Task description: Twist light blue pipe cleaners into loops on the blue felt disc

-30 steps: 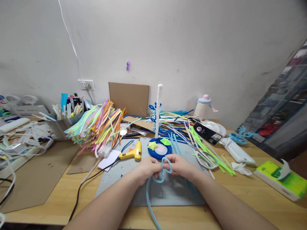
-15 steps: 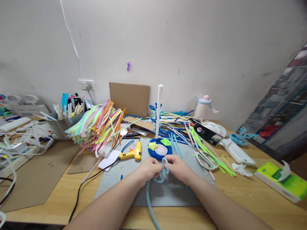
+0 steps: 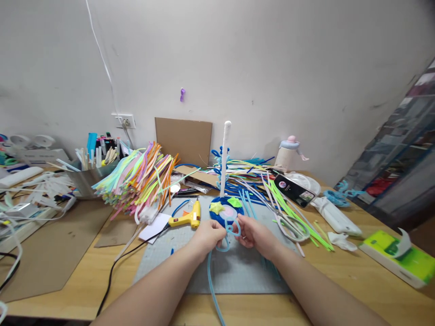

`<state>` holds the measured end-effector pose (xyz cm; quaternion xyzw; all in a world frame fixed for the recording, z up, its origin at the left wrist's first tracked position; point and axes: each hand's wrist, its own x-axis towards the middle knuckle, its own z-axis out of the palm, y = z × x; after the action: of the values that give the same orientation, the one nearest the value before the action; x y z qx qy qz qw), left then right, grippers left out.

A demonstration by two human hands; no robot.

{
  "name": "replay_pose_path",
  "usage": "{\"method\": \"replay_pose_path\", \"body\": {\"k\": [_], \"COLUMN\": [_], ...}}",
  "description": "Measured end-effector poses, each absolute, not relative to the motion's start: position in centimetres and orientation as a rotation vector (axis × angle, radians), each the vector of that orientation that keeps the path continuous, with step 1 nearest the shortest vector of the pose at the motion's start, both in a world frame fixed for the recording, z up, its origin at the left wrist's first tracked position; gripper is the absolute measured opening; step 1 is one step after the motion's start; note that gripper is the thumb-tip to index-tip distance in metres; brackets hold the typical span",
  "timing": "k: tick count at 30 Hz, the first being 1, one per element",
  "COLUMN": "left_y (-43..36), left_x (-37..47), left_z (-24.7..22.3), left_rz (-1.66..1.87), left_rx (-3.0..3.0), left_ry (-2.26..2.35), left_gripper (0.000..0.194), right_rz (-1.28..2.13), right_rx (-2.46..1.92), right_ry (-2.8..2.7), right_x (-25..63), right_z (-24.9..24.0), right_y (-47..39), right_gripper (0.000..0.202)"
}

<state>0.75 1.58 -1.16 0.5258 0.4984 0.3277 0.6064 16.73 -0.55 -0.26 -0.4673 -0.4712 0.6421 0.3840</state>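
My bench [image 3: 343,267] carries the grey mat [image 3: 238,278]; a white post [image 3: 224,158] already rises by the blue base [image 3: 215,218]. Over the mat, my left hand [image 3: 211,234] pinches a light-blue stem [image 3: 210,269]—loops [image 3: 223,250] formed, long tail [image 3: 217,304] unlooped. My right hand [image 3: 256,236] curls loosely beside them—whether gripping, I can't tell.

no word, brand or number can be read for certain. the phone [image 3: 294,190] right of centre has a round picture and small pale marks on its dark face, too small to make out. the green and yellow box [image 3: 397,256] at the lower right bears a dark green printed shape, with no legible lettering. the yellow glue gun [image 3: 185,219], near the middle, has a small dark and red patch, and the white box [image 3: 45,156] at the far left shows faint, blurred print.
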Motion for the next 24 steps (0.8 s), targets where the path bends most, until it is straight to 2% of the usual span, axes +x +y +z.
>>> {"method": "replay_pose_path", "body": {"k": [6, 16, 24], "left_y": [1.4, 1.2, 0.7], "left_x": [1.3, 1.6, 1.8], "left_z": [-1.2, -1.1, -0.5], "left_rz": [1.024, 1.0, 0.969], "left_rx": [1.356, 1.295, 1.292], "left_ry": [1.237, 1.232, 1.089], "left_gripper": [0.01, 0.011, 0.01], "right_rz": [1.304, 1.374, 1.739], "right_rx": [-1.167, -1.074, -0.978], "right_ry": [-1.261, -1.045, -0.784], "right_x": [15.7, 15.8, 16.5], "right_z": [-1.0, -0.7, -0.8], "right_y": [-0.4, -0.5, -0.6], "right_gripper": [0.034, 0.032, 0.023]}}
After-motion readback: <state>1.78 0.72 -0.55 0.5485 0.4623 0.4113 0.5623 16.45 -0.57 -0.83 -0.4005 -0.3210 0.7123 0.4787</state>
